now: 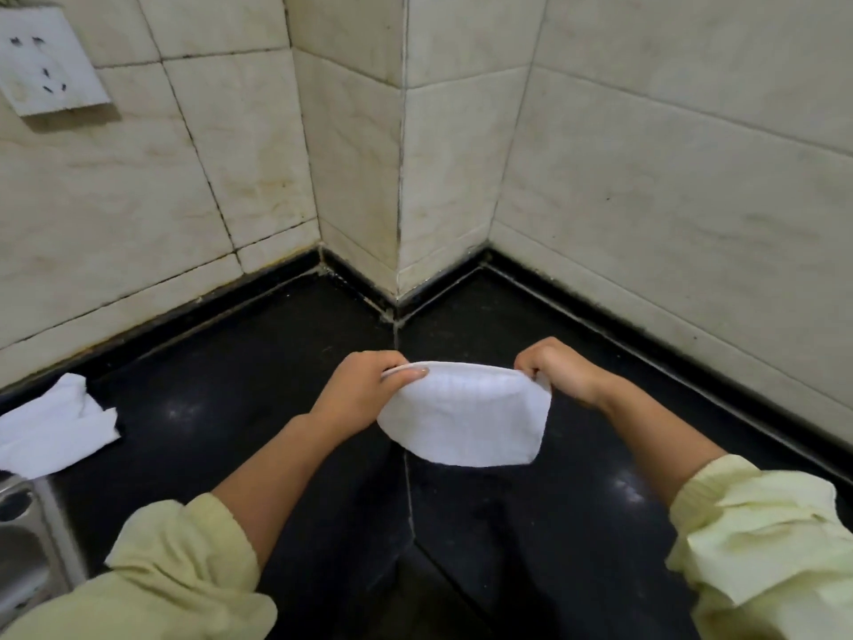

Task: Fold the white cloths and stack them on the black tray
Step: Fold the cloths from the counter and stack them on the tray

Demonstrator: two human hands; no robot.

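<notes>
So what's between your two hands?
A white cloth, held up between the left hand and the right hand, which pinch its top corners. The head view shows it.

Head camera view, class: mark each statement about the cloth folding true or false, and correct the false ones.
1. The left hand and the right hand each pinch an upper corner of the held cloth. True.
2. The held cloth lies spread flat on the black counter. False: it hangs from the hands, above the counter.
3. A second white cloth lies on the counter to the left, away from both hands. True.
4. A plug sits in the wall socket. False: the socket has nothing plugged in.
</notes>
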